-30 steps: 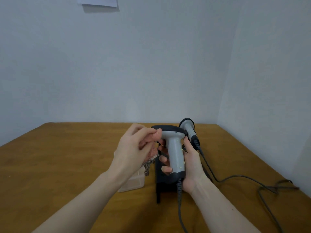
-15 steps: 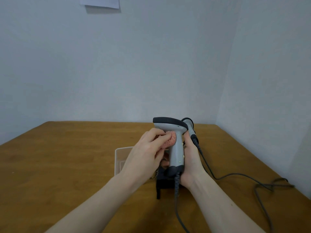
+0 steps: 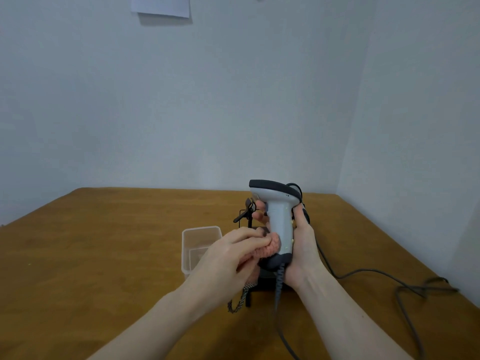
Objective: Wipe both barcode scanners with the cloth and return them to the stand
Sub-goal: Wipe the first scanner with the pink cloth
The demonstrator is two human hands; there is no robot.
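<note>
Looking down, I see the wooden table [image 3: 104, 255] filling the near view, running back to the pale wall [image 3: 207, 100] with a sheet of paper [image 3: 161, 6] pinned high up. Right of centre a dark cable [image 3: 376, 272] trails off toward the right edge. A clear plastic tub [image 3: 200, 232] sits just left of the black stand [image 3: 265, 280], which is mostly hidden behind my hands. My right hand [image 3: 302, 253] is wrapped around the grey handle of the scanner [image 3: 279, 222], held upright above the stand. My left hand [image 3: 228, 261] is closed on the pink cloth [image 3: 270, 248], pressing it against the lower handle. A second scanner [image 3: 298, 190] barely shows behind the first.
</note>
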